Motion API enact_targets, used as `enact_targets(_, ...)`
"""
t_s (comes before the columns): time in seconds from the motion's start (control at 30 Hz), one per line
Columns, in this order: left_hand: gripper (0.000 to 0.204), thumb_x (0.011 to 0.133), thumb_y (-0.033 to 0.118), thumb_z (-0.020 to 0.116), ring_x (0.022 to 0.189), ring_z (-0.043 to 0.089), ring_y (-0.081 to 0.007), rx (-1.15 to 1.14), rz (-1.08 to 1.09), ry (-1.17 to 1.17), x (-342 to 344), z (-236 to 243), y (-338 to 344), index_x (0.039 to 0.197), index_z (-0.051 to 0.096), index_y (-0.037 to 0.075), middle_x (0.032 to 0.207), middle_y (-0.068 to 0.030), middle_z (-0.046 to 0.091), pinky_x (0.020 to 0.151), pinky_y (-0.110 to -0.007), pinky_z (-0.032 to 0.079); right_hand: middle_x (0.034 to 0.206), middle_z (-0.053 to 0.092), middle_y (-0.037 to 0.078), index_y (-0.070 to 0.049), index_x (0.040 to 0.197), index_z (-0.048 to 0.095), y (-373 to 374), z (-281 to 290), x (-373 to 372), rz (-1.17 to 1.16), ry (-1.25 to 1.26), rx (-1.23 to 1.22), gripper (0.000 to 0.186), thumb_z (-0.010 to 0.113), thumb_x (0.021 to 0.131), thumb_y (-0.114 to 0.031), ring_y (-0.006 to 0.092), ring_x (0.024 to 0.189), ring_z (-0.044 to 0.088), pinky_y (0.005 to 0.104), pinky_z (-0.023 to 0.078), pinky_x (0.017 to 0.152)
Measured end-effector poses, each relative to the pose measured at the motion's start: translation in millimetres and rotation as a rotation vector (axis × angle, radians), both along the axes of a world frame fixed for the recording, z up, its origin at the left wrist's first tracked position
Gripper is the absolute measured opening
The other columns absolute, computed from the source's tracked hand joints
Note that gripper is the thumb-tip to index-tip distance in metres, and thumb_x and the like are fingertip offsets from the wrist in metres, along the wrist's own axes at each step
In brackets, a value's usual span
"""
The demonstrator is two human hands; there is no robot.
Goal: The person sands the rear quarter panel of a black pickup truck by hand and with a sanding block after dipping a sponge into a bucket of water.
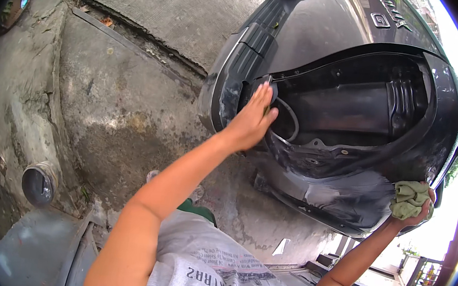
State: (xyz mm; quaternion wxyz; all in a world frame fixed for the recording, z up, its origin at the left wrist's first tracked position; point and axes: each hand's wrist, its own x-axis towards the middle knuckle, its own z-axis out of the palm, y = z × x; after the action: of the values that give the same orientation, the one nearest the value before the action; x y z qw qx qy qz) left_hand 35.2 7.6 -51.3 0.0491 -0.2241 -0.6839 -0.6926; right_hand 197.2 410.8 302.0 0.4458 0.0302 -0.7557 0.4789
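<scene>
My left hand (254, 115) lies with its fingers stretched out on the near corner of a black vehicle body part, beside the ribbed black bumper (250, 50). A small dark piece shows at its fingertips; I cannot tell what it is. Close to these fingers, a grey curved hose or cable (293, 122) runs into a large black recess (350, 108). Over on the right, my right hand (424, 212) grips a folded olive-green cloth (410, 200) against the outer edge of the black body panel (346, 191). Pale, dull patches mark that panel.
Behind the recess stands a dark vehicle panel with a metal letter badge (380, 20). Cracked concrete (134, 88) spreads to the left, with a broken drain channel (139, 41). A round pipe or can (39, 184) stands at lower left, near a grey metal sheet (34, 245).
</scene>
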Motion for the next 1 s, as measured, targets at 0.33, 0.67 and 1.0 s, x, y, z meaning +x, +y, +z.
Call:
enact_targets(0.33, 0.066, 0.112, 0.027, 0.047, 0.162, 0.012, -0.0359, 0.078, -0.009, -0.048, 47.4, -6.6, 3.4, 0.162, 0.024, -0.009, 0.172, -0.0263, 0.019, 0.131, -0.040, 0.011, 0.113, 0.066, 0.024, 0.001, 0.125, 0.059, -29.6, -5.0, -5.5, -0.026, 0.071, -0.021, 0.045, 0.057, 0.093, -0.031, 0.0341, 0.103, 0.068, 0.0420, 0.059, 0.091)
enact_targets(0.67, 0.070, 0.111, 0.025, 0.048, 0.162, 0.009, -0.0389, -0.009, 0.032, -0.026, 40.6, -9.2, 6.8, 0.165, 0.015, -0.005, 0.173, -0.0274, 0.010, 0.131, -0.043, 0.010, 0.128, 0.062, 0.027, -0.003, 0.134, 0.054, 0.2, -4.1, -5.4, 0.084, -0.004, -0.039, 0.043, 0.047, 0.101, -0.030, 0.0375, 0.120, 0.062, 0.0494, 0.052, 0.106)
enact_targets(1.0, 0.070, 0.112, 0.027, 0.045, 0.161, 0.009, -0.0438, -0.036, 0.223, 0.026, 55.0, -8.6, 34.6, 0.164, 0.014, -0.007, 0.173, -0.0290, 0.009, 0.131, -0.048, 0.010, 0.130, 0.062, 0.028, -0.001, 0.134, 0.054, -0.1, -9.0, -7.4, 0.053, 0.019, 0.081, 0.046, 0.047, 0.100, -0.031, 0.0381, 0.123, 0.062, 0.0500, 0.051, 0.109)
